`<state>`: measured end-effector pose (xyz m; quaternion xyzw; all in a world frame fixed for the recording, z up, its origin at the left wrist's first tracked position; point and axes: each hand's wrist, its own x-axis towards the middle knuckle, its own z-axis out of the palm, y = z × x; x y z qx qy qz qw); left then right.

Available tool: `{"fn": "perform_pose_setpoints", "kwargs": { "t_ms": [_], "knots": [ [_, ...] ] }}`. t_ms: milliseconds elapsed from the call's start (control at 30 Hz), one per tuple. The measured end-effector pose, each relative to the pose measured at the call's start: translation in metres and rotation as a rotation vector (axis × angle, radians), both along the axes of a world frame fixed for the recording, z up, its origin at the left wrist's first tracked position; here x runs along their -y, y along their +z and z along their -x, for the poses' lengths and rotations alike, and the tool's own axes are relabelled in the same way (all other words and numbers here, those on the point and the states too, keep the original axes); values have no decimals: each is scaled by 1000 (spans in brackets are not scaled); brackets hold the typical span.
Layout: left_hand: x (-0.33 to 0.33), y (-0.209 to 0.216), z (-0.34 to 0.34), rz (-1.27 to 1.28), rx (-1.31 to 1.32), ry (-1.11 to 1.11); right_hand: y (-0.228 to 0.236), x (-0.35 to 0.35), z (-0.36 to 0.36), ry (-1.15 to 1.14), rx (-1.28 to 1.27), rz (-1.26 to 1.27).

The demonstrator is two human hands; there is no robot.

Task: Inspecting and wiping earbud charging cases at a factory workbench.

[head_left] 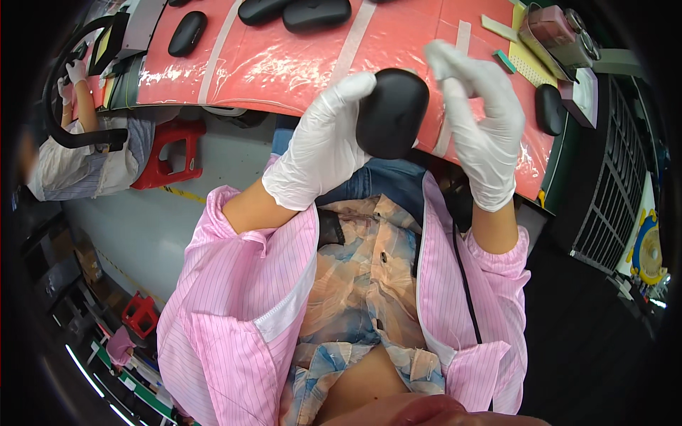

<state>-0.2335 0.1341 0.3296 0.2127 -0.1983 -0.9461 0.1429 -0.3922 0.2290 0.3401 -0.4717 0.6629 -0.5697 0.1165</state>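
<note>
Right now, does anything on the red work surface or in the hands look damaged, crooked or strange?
Nothing stands out. The left hand holds a smooth black oval case, which looks intact; the right hand is beside it, fingers open. Other black cases lie on the red mat, not in neat rows.

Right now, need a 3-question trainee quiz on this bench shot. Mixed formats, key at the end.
1. True or false: the left hand and the right hand both wear white gloves.
2. Which hand grips the black oval case? A) left B) right C) neither
3. Fill in: more black cases lie on the ___ mat covering the bench.

Key
1. True.
2. A: the left hand's thumb and fingers wrap the case; the right hand is spread open beside it, and contact cannot be told.
3. Red.
</note>
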Motion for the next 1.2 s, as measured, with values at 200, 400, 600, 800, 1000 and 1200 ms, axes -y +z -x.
{"fn": "perform_pose_setpoints", "kwargs": {
  "t_ms": [200,400,600,800,1000,1200],
  "knots": [
    [7,-12,5,29,65,110,-26,-25,-21,381,-514,89],
    [-3,0,9,-19,77,115,-23,-1,2,123,-131,113],
    [-2,-29,10,-114,-139,226,-65,-15,-41,190,-361,209],
    [4,-22,11,11,33,273,-51,-24,-29,236,-298,251],
    [2,-20,19,115,199,99,-12,8,8,101,22,57],
    [1,-23,20,-20,271,218,-30,-8,-27,449,-329,114]
  ]
}}
